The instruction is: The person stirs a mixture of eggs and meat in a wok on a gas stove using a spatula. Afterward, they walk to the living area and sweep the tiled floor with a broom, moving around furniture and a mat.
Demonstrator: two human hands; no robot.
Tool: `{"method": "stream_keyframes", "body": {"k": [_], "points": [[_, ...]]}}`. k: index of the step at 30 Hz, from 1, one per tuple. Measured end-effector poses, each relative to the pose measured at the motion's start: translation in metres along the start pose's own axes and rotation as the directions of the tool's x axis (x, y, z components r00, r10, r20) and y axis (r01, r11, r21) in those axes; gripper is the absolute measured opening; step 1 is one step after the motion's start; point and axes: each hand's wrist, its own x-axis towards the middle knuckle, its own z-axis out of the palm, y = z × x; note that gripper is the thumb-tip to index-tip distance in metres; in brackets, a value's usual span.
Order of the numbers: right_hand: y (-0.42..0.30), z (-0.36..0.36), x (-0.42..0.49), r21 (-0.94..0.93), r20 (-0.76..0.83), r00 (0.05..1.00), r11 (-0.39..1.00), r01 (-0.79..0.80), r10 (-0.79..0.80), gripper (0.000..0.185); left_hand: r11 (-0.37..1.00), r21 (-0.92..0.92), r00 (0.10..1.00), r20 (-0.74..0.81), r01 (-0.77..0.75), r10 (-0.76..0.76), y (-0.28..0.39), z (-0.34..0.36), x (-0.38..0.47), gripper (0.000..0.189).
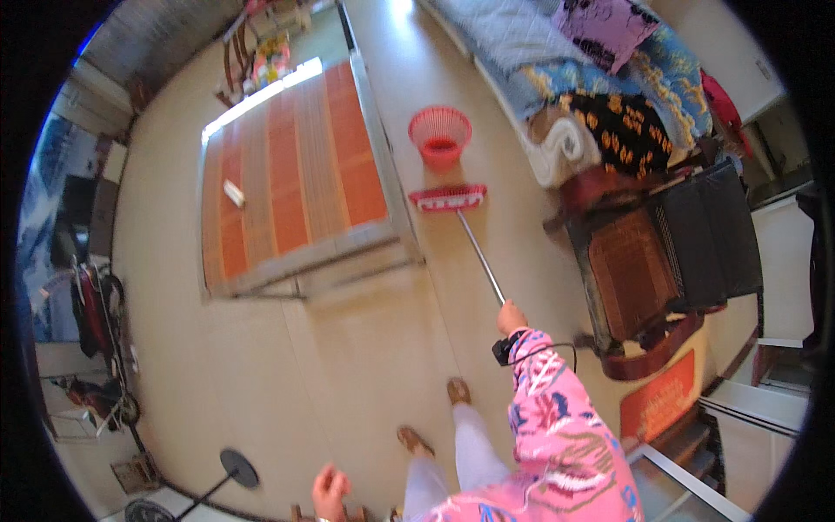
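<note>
My right hand [512, 318] grips the metal handle of a broom [483, 261]. Its wide red head [448, 198] rests on the floor ahead of me, just short of a red plastic basket [440, 134]. The basket stands upright and has slatted sides; something red shows at its bottom. Low in the picture, my left hand [331, 486] hangs beside my leg, its fingers loosely curled. It is blurred, and I see no object in it.
Left of the basket stands a low table [297, 169] with an orange striped cover and a small white object [233, 194] on it. At right are a bed or couch [522, 85] and a wooden chair [629, 274]. A round-based stand [239, 468] is at lower left.
</note>
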Motion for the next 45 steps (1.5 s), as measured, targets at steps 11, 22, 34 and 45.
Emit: {"method": "stream_keyframes", "body": {"k": [11, 22, 34, 45], "points": [[-0.001, 0.152, -0.28, -0.027, 0.479, 0.867, 0.985, 0.171, -0.137, 0.024, 0.982, -0.186, 0.989, 0.15, 0.035, -0.007, -0.029, -0.064, 0.04, 0.034], [-0.252, 0.194, -0.387, 0.444, 0.815, 0.562, 0.775, -0.45, -0.14, 0.01, 0.942, -0.333, 0.992, 0.092, -0.051, 0.086, -0.057, -0.135, 0.053, 0.032], [-0.2, 0.069, -0.431, 0.438, 0.731, 0.677, 0.819, -0.371, -0.084, 0.013, 0.887, -0.459, 0.999, -0.021, -0.05, 0.045, -0.102, -0.245, 0.071, 0.033], [-0.29, 0.307, -0.377, 0.507, 0.734, 0.676, 0.714, -0.483, -0.065, 0.007, 0.821, -0.57, 0.995, -0.06, 0.032, -0.081, -0.184, -0.292, 0.083, 0.032]]}}
